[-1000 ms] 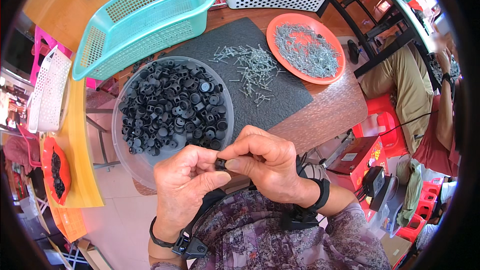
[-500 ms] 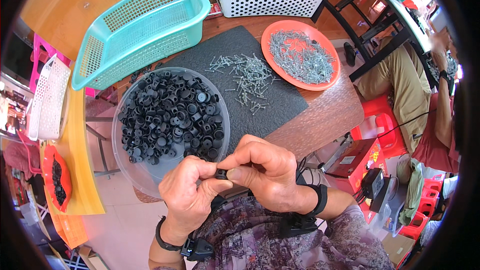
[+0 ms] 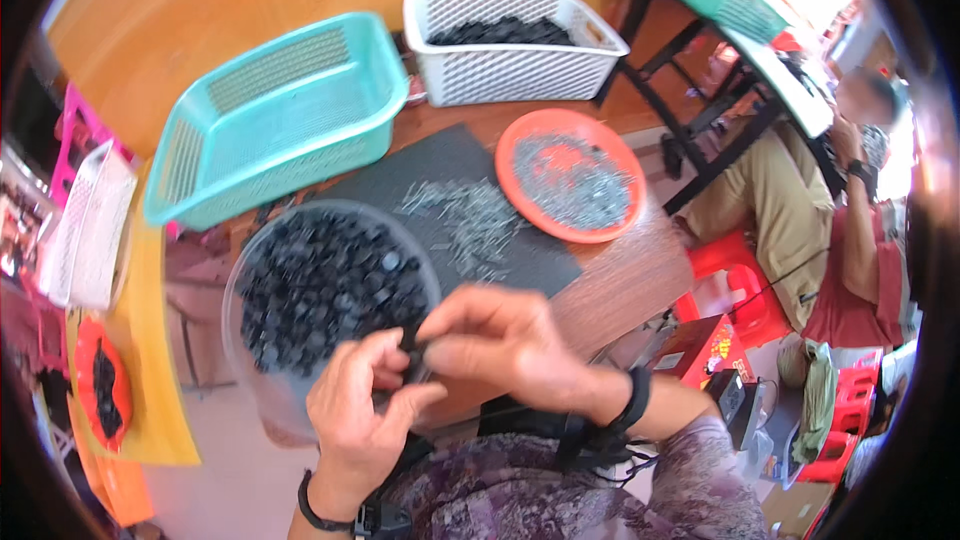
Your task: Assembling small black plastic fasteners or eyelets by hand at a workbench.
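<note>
Both hands meet over the near edge of a clear tub (image 3: 232, 315) heaped with small black plastic parts (image 3: 330, 285). Between my right hand's (image 3: 510, 345) pinched fingertips is a small black plastic part (image 3: 412, 352), smeared by motion. My left hand (image 3: 360, 410) has its fingers curled against that part's left side, its thumb standing apart below. Something dark shows in the left hand's curl, too blurred to name. Beyond the hands, a loose pile of metal screws (image 3: 470, 225) lies on a dark mat (image 3: 545, 265). More screws fill an orange plate (image 3: 640, 202) to the right.
A turquoise basket (image 3: 290, 160) and a white basket of black parts (image 3: 520, 85) stand at the back. On the left are a white basket (image 3: 85, 230) and a red dish (image 3: 120, 395). A person in tan trousers (image 3: 770, 210) sits at the right near a red stool (image 3: 745, 285).
The view has tilted up, so the table things sit lower in it. My hands have shifted slightly left and drawn apart a little; the left thumb has come away from the part.
</note>
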Tool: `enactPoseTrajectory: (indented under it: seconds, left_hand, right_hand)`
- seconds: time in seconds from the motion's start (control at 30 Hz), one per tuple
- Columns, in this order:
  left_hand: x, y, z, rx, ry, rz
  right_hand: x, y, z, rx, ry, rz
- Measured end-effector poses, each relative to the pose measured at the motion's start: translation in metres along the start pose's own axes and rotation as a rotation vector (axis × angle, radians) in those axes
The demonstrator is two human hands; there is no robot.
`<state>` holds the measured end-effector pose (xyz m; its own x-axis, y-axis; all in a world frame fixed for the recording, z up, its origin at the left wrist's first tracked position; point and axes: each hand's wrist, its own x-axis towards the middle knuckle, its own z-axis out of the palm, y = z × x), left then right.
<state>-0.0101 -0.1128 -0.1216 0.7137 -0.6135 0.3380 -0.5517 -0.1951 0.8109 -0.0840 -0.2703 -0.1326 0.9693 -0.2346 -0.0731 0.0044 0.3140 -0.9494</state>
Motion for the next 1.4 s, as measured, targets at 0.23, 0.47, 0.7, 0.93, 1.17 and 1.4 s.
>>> enactPoseTrajectory:
  seconds: [0.23,0.47,0.7,0.93,1.17,1.4]
  left_hand:
    - [-0.013,-0.048,-0.062,-0.050,0.263,-0.243]
    - [-0.013,-0.047,-0.062,0.087,0.098,-0.245]
    - [0.003,-0.046,-0.042,0.498,-0.068,0.050]
    - [0.000,-0.045,-0.036,0.668,-0.153,0.141]
    - [-0.013,-0.044,-0.044,-0.020,-0.047,-0.237]
    - [-0.013,-0.036,-0.044,-0.494,0.039,-0.414]
  right_hand:
    - [0.101,-0.079,-0.083,-0.730,0.429,-0.433]
    - [0.197,-0.132,-0.179,-1.302,0.695,-0.552]
    - [0.167,-0.108,-0.158,-1.387,0.634,-0.682]
    - [0.085,-0.043,-0.091,-1.254,0.257,-0.918]
    - [0.017,-0.010,-0.076,-1.280,0.120,-0.694]
    - [0.017,0.010,-0.080,-1.452,0.132,-0.666]
